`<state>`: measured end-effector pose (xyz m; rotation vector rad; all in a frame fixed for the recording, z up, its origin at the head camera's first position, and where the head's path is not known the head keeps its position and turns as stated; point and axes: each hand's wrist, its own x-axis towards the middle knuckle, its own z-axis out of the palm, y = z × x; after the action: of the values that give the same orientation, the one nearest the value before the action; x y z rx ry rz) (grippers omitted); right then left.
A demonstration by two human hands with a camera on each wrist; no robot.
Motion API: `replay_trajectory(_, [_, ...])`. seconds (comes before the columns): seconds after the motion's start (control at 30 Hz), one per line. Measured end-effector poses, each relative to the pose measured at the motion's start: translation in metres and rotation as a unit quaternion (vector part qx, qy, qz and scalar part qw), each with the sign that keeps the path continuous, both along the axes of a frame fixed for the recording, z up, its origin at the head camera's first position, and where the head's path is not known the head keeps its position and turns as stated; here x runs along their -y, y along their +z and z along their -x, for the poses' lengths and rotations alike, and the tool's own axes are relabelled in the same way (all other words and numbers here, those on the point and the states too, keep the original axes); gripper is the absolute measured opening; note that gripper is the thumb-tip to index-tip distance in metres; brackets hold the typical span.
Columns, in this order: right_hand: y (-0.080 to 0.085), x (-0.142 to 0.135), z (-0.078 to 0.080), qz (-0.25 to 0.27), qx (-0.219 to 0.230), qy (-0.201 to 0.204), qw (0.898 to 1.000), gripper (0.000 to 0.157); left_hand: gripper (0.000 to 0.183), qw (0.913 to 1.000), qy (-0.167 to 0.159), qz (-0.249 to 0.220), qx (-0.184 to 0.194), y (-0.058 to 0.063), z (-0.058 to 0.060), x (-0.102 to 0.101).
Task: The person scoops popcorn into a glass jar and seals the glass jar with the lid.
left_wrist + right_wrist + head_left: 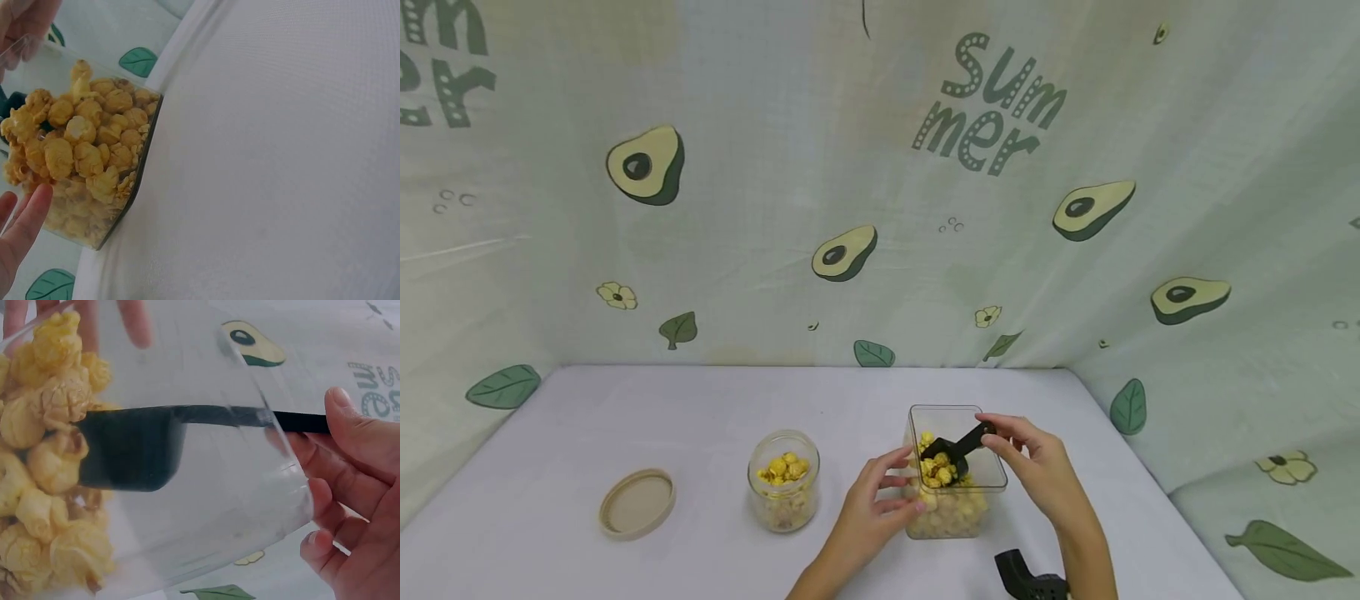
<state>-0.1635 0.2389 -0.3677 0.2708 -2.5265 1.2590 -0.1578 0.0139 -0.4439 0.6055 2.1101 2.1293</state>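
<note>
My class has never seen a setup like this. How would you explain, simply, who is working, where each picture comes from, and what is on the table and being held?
No robot works here: a person uses a bare left hand and right hand. The wide picture comes from a camera on the head; the two close, tilted ones come from cameras on the wrists. On the pale table stand a round jar and a clear square container, both with popcorn inside; a round beige lid lies left of the jar. The right hand pinches the handle of a black scoop dipped into the container; the left touches its side.
</note>
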Motion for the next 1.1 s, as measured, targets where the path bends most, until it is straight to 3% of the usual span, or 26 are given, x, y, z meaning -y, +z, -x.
replay_trajectory(0.1, [-0.0027,0.0013,0.0006,-0.004,-0.031,0.006,0.999,0.023,0.061,1.0000,-0.001,-0.001,-0.002,0.0001,-0.0001,0.0004])
replay_trajectory(0.37, [0.0006,0.0037,0.0005,0.001,-0.050,-0.004,0.999,0.018,0.060,1.0000,0.003,0.005,-0.007,0.0025,-0.0008,-0.0001])
replay_trajectory(0.67, [0.0000,0.0005,-0.0006,-0.005,-0.015,-0.035,0.999,0.019,0.059,1.0000,0.001,0.005,0.005,0.0024,-0.0026,0.0007])
replay_trajectory(0.87, [0.0033,-0.0006,-0.0025,0.008,-0.008,-0.015,1.000,0.020,0.059,1.0000,-0.005,0.000,-0.001,0.0029,-0.0027,-0.0003])
replay_trajectory(1.1, [0.0070,0.0013,0.0003,0.043,0.069,-0.062,0.995,0.028,0.059,1.0000,-0.001,0.005,-0.002,0.0022,-0.0017,-0.0007])
